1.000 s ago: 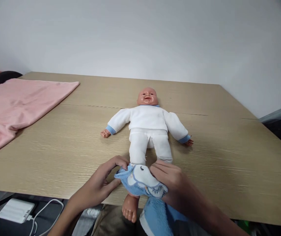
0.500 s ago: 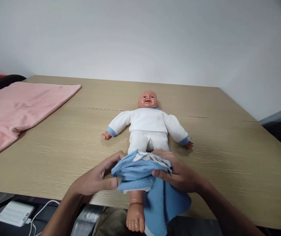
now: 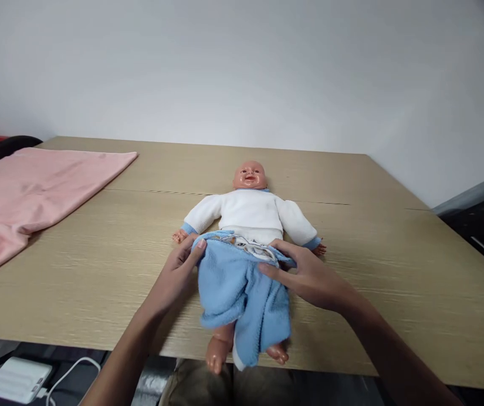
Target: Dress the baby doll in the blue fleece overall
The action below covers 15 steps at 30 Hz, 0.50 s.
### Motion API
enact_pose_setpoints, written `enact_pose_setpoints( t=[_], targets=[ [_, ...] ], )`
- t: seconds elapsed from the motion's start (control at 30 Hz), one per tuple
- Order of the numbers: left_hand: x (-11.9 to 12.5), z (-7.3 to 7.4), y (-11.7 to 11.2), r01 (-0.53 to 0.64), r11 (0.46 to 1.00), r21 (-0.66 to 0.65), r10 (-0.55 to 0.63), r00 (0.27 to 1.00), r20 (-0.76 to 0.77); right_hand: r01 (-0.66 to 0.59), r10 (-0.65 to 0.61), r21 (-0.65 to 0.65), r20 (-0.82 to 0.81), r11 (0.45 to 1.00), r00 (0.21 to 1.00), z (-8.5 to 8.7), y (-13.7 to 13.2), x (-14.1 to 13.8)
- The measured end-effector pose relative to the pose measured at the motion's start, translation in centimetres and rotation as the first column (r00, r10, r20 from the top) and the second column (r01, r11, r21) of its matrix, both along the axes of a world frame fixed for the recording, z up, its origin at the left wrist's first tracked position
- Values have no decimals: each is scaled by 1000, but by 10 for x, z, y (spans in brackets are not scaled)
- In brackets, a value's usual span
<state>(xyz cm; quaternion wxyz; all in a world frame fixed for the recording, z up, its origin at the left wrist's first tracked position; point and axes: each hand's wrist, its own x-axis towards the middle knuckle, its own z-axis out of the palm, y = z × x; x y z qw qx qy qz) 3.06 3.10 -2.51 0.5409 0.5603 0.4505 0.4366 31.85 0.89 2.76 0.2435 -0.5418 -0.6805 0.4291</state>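
A baby doll (image 3: 250, 210) in a white top with blue cuffs lies on its back, head away from me, arms spread. Blue fleecy pants (image 3: 244, 287) cover its legs, with the waistband spread across the hips and a pale patterned lining showing. Both doll feet stick out below, near the table's front edge. At the waistband's left corner, my left hand (image 3: 183, 260) pinches the cloth between thumb and fingers. My right hand (image 3: 299, 273) grips the waistband's right side, thumb in front, some fingertips hidden behind the cloth.
The doll lies on a wooden table (image 3: 98, 270). A pink cloth (image 3: 43, 192) is spread at the left. Below the front edge, a white box-shaped device (image 3: 17, 379) with a white cable (image 3: 70, 369) sits at the lower left. A dark object (image 3: 483, 225) stands beyond the right edge.
Both hands have moved up the doll, drawing the pants from the lower legs to the hips. The bunched left leg has spread out, and the second foot now shows.
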Motion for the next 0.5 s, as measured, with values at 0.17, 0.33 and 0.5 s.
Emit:
enact_pose_setpoints(
  t=[0.17, 0.33, 0.5],
  targets=[
    [-6, 4, 5, -27, 999, 21, 29, 995, -91, -120, 118, -27, -70, 992, 991, 4, -7, 31],
    [8, 44, 3, 161, 930, 331, -3, 902, -431, -57, 68, 56, -232, 997, 970, -2, -7, 24],
    [33, 76, 24, 553, 814, 178, -382, 741, -553, -138, 135, -8, -179, 990, 975, 18, -8, 15]
  ],
)
